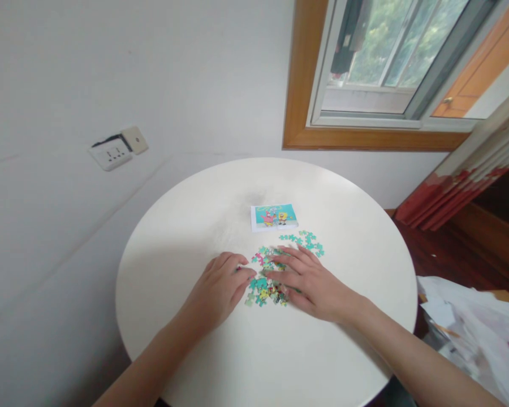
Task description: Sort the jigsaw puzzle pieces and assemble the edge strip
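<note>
A small pile of jigsaw puzzle pieces (262, 284), mostly teal with yellow, pink and dark bits, lies on the round white table (254, 356). At the pile's left edge is my left hand (227, 282), palm down with bent fingers; a gap shows between thumb and forefinger, with a small coloured bit in it. My right hand (307, 280) rests with spread fingers over the right side of the pile, covering part of it. More teal pieces (309, 240) lie loosely grouped beyond my right hand. Behind the pile is a picture card (275, 217) with a pink and a yellow cartoon figure.
A white wall with a socket (112, 152) rises behind the table on the left. At the back right is a wood-framed window (303, 138), with a red and cream curtain (453, 181) beside it. White plastic bags (479, 328) are at the table's right.
</note>
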Available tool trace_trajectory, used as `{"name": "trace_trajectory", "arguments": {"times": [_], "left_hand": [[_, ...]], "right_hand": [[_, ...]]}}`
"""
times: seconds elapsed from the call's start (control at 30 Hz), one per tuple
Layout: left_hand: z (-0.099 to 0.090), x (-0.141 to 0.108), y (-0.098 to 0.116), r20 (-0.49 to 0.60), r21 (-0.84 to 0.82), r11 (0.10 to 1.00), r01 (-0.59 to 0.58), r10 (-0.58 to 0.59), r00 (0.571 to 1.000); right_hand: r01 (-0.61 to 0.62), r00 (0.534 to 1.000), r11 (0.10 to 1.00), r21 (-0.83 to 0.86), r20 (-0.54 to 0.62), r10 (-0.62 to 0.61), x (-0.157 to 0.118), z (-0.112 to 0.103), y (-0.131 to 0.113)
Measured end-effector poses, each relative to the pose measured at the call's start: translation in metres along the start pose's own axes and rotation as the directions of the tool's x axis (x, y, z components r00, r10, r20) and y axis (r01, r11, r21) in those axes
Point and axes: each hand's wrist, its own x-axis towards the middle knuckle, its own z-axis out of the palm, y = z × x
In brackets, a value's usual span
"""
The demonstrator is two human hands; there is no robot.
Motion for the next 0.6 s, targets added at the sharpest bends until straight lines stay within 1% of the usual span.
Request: {"name": "trace_trajectory", "arguments": {"times": [0.13, 0.2, 0.3, 0.43, 0.6], "left_hand": [[-0.003, 0.012, -0.003, 0.039, -0.003, 1.000, 0.010, -0.010, 0.999], [-0.004, 0.018, -0.006, 0.059, -0.047, 0.999, 0.016, -0.013, 0.998], [0.000, 0.024, -0.010, 0.043, -0.145, 0.989, 0.019, -0.013, 0.999], [0.009, 0.022, -0.011, 0.029, -0.211, 0.977, 0.015, -0.009, 1.000], [0.013, 0.017, -0.010, 0.042, -0.200, 0.980, 0.022, -0.013, 0.999]], "right_hand": [[-0.035, 0.999, 0.999, -0.038, 0.008, 0.035, 0.007, 0.006, 0.006], [-0.061, 0.998, 0.997, -0.042, -0.012, 0.060, 0.007, 0.009, 0.012], [-0.090, 0.995, 0.996, -0.026, -0.045, 0.089, 0.004, 0.013, 0.020], [-0.058, 0.996, 0.998, 0.018, -0.072, 0.060, 0.002, 0.014, 0.024], [0.001, 0.999, 0.998, 0.055, -0.051, 0.002, 0.000, 0.012, 0.017]]}}
